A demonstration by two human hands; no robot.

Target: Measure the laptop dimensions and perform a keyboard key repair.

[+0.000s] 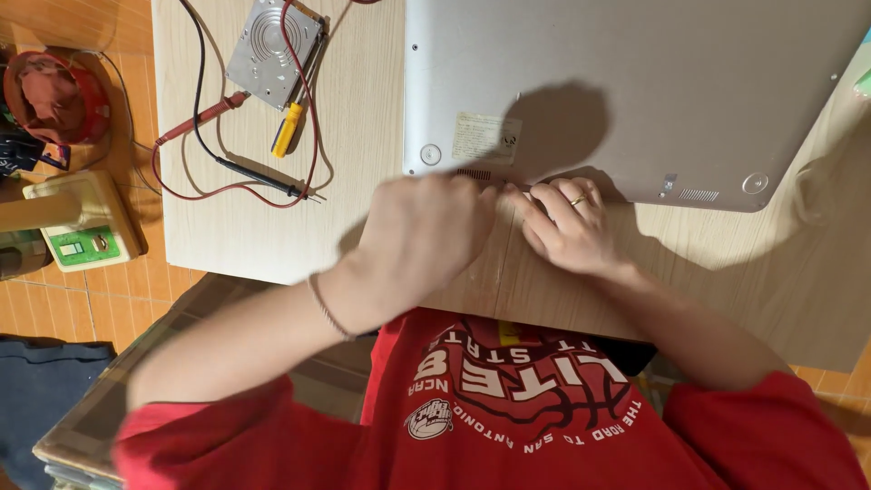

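- One silver laptop (626,82) lies underside up on the light wooden tabletop (363,136), at the upper right of the view.
- The left hand (426,240) rests at the laptop's near edge, by the vent slot; it is motion-blurred, fingers curled in, and whether they grip anything cannot be told.
- The right hand (572,227) lies just beside the left, fingers (544,195) loosely bent and touching the same edge; one ring sits on one finger. A thin dark item shows between the two hands, too small to identify.
- One bracelet (327,308) circles the left wrist.
- One bare hard drive (272,41) lies at the upper left of the tabletop.
- One yellow-handled screwdriver (290,122) rests against the drive.
- Two test probes are present: one red probe (204,118) and one black probe (263,177), with looped leads.
- One beige device (86,222) stands on the floor, left of the tabletop.
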